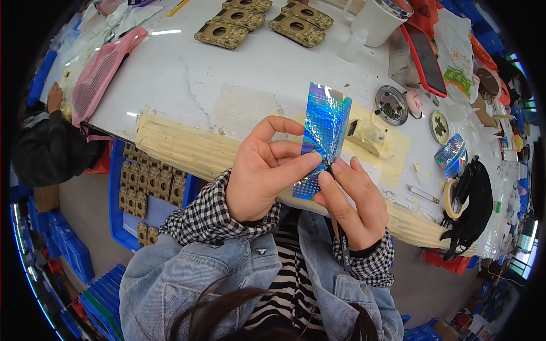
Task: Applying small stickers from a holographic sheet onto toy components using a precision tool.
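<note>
A shiny blue holographic strip stands upright above the table's near edge. My left hand pinches its lower part between thumb and fingers. My right hand grips a thin black tool, likely tweezers, whose tip touches the strip near my left thumb. Both sleeves are checked under a denim jacket.
A white table with a taped front edge carries several tan blocks with round holes, a white cup, a red-cased phone, small round dishes and a tape roll. A blue crate of tan parts sits below. Another person is at left.
</note>
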`<state>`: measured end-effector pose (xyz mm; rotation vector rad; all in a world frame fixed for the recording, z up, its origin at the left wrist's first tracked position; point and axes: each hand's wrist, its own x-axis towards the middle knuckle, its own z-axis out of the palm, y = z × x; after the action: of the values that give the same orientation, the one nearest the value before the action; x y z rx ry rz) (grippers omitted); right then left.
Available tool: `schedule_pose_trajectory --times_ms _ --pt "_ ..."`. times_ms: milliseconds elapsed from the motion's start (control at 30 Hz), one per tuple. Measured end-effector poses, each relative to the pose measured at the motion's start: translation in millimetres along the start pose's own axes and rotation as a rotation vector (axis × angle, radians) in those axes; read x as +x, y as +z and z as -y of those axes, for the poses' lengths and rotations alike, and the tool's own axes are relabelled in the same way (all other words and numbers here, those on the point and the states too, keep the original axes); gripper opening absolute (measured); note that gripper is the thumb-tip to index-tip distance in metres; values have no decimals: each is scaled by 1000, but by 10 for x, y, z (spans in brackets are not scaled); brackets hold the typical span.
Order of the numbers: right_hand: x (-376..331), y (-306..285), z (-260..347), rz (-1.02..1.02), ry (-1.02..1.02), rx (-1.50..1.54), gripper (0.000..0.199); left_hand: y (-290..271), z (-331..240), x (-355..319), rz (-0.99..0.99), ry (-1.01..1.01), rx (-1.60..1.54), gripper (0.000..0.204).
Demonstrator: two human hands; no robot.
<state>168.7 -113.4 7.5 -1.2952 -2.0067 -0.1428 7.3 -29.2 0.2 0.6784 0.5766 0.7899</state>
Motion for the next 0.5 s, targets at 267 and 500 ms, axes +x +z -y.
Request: schedule_pose_trajectory --times_ms 267,500 --pt "-36 -2 5 -12 72 136 40 -2 0 -13 -9 -10 9 39" --pt "-106 -91 -7 -32 174 204 37 -6 3 -5 -34 20 6 39"
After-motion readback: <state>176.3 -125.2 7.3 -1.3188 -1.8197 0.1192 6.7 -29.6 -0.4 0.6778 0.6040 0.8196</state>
